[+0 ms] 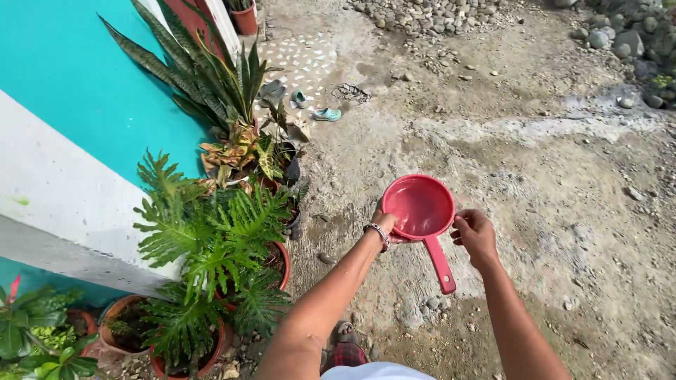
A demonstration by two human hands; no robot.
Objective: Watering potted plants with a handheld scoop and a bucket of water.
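Observation:
A red plastic dipper (pixel 420 205) with a long handle (pixel 441 264) is held over the dirt ground, bowl tilted toward the plants, a little water inside. My left hand (pixel 386 224), with a bracelet on the wrist, cups the bowl's lower left rim. My right hand (pixel 474 234) pinches the bowl's right rim just above the handle. Leafy green potted plants (pixel 211 239) stand directly left of the dipper.
A row of potted plants runs along a turquoise and white wall (pixel 63 176), including a tall snake plant (pixel 211 77). Sandals (pixel 326 114) lie on the ground farther ahead. Rocks (pixel 620 42) pile up at the top right. My feet (pixel 345 348) show below.

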